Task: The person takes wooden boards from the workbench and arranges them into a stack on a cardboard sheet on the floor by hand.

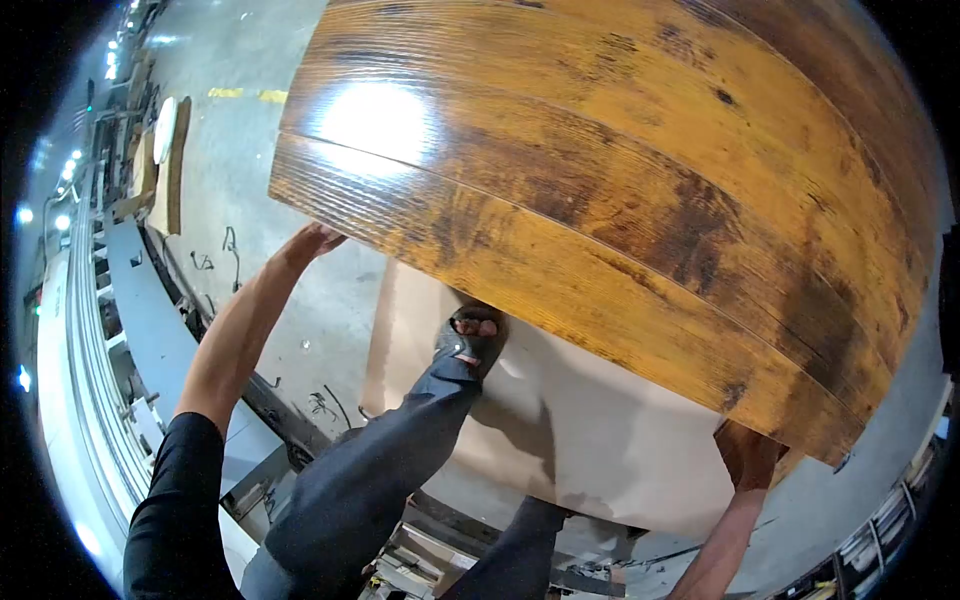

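Observation:
A large glossy brown wooden panel (560, 190) made of planks fills the upper middle and right of the view. At its left end, my left hand (318, 240) grips the near edge, with the fingers partly hidden beneath the wood. Near the right end my right hand (752, 462) holds the same edge from below, its fingers mostly hidden by the panel. Light glares off the panel's left part. Under the panel, a sheet of brown paper (600, 430) lies on the floor.
My sandalled foot (478, 335) stands on the paper's left part. Long metal rails (85, 390) run along the left side. Cardboard pieces (170, 170) lie at the upper left, and loose black cords (232, 255) are on the grey floor. A rack (880, 530) stands at the lower right.

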`<act>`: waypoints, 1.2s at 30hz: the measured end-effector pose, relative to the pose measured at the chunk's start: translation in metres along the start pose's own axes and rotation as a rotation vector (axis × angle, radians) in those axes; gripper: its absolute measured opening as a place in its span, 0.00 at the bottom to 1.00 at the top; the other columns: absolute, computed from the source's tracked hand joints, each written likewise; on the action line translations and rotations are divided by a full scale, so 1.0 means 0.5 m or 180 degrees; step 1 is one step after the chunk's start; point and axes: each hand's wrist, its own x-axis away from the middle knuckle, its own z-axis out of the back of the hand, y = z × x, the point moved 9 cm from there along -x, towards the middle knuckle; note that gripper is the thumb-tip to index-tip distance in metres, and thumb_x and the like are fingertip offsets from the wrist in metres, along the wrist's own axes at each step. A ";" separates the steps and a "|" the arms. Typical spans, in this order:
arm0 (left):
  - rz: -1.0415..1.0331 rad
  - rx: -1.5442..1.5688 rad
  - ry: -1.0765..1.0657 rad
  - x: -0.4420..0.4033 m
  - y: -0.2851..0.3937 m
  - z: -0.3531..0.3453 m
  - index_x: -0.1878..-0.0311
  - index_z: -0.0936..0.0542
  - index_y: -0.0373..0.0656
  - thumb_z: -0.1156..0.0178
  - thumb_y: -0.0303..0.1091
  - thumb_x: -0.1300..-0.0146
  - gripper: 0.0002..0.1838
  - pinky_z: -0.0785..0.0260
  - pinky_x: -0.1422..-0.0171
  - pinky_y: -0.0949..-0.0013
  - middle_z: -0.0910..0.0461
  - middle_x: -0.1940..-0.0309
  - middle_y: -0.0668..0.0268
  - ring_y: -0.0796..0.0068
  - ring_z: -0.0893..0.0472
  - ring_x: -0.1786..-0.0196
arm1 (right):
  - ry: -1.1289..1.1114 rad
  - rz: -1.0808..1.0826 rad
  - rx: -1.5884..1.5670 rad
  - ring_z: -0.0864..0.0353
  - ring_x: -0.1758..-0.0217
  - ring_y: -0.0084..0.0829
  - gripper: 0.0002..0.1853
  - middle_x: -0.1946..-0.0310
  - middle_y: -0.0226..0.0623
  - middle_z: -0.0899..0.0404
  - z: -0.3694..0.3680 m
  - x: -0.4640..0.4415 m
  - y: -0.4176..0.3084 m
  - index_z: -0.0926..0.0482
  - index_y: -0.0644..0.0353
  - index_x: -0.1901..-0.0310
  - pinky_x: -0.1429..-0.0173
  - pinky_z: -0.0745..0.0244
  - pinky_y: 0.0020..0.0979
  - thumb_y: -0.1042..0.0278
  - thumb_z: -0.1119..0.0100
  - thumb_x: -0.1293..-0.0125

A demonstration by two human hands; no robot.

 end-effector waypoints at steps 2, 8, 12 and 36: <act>-0.0007 -0.0024 0.0012 0.004 0.004 -0.007 0.61 0.23 0.43 0.34 0.39 0.41 0.12 0.32 0.63 0.70 0.24 0.71 0.68 0.77 0.26 0.70 | 0.0013 0.0002 -0.0013 0.29 0.43 0.35 0.19 0.43 0.39 0.28 0.004 0.002 -0.005 0.30 0.61 0.40 0.37 0.32 0.36 0.64 0.47 0.29; -0.0058 -0.0092 -0.0012 0.006 0.017 -0.034 0.60 0.23 0.42 0.34 0.40 0.42 0.14 0.31 0.62 0.69 0.23 0.69 0.67 0.76 0.25 0.69 | 0.0038 0.0038 -0.0032 0.28 0.44 0.35 0.19 0.45 0.39 0.27 0.016 -0.006 -0.005 0.30 0.62 0.41 0.38 0.32 0.36 0.63 0.47 0.30; -0.0074 -0.0165 -0.0022 0.002 0.020 -0.041 0.59 0.23 0.41 0.33 0.41 0.42 0.15 0.31 0.62 0.69 0.22 0.68 0.66 0.76 0.25 0.68 | 0.0059 0.0031 -0.0045 0.27 0.45 0.34 0.19 0.45 0.40 0.27 0.019 -0.011 -0.009 0.29 0.63 0.41 0.39 0.31 0.35 0.63 0.47 0.30; -0.0560 -0.0718 -0.0151 0.088 0.062 -0.060 0.54 0.22 0.36 0.31 0.44 0.44 0.23 0.29 0.57 0.67 0.18 0.61 0.62 0.73 0.23 0.63 | -0.0058 -0.2119 -0.3744 0.30 0.38 0.42 0.23 0.42 0.46 0.28 -0.326 0.142 -0.029 0.32 0.66 0.40 0.33 0.32 0.44 0.66 0.47 0.35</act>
